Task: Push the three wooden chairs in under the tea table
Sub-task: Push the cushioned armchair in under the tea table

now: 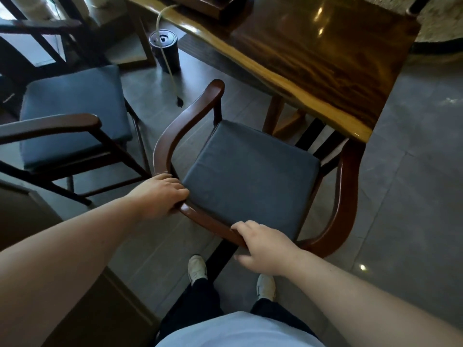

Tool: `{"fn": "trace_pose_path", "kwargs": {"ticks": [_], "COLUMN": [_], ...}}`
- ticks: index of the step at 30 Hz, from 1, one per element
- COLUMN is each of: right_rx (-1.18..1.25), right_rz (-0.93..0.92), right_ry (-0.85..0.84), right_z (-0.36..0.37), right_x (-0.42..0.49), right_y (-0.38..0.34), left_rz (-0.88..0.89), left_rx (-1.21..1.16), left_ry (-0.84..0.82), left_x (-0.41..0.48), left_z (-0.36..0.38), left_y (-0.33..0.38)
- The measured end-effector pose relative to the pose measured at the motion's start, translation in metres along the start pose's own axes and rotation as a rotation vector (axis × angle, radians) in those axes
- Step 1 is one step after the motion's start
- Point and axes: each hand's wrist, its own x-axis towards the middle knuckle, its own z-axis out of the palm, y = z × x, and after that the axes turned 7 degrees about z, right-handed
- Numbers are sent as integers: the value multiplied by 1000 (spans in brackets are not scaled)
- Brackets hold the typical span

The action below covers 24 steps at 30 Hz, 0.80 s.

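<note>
Nearest the camera, both hands rest on the curved wooden back rail of the near chair [250, 169]. The left hand [160, 194] is closed over the rail at its left bend, fingers curled onto the inner side by the cushion. The right hand [263, 246] lies on the rail further right, fingers draped over the top and the thumb out below, a looser hold than the left. The person's shoes [198, 269] stand just behind the chair.

The chair sits between the person and the desk [325, 58], its blue seat cushion [250, 176] pointing away toward the desk edge. The front of the right arm is already beneath the desk's corner, while the left arm stands clear of it, so the chair is skewed and only partly in. The push, I judge, must run straight forward from both hands, with the left side needing more travel.

To the left, a second chair [72, 113] stands well apart from the desk, and the frame of what may be the third chair [37, 28] is cut off at the top left. The near chair's legs are mostly hidden, so floor clearance cannot be judged. A dark cylinder [164, 50] with a hose stands on the floor beyond.
</note>
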Motion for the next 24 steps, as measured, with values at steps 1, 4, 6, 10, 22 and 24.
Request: {"fn": "trace_pose_path", "kwargs": {"ticks": [1, 4, 6, 10, 22, 24], "right_rx": [-8, -45, -42, 2, 41, 30], "right_rz": [39, 133, 160, 164, 218, 216], "right_ry": [9, 13, 21, 118, 280, 282], "right_z": [1, 4, 10, 15, -33, -35], "right_x": [8, 23, 23, 21, 103, 111], "right_y": [-12, -39, -46, -54, -88, -90], "left_rz": [23, 126, 211, 280, 19, 38], "left_rx": [-26, 12, 68, 87, -61, -27], "left_ry": [-4, -58, -106, -192, -52, -19], "left_x": [1, 2, 2, 7, 38, 40], "left_z": [2, 3, 1, 0, -36, -34], "left_y": [-7, -24, -33, -45, -130, -140]}}
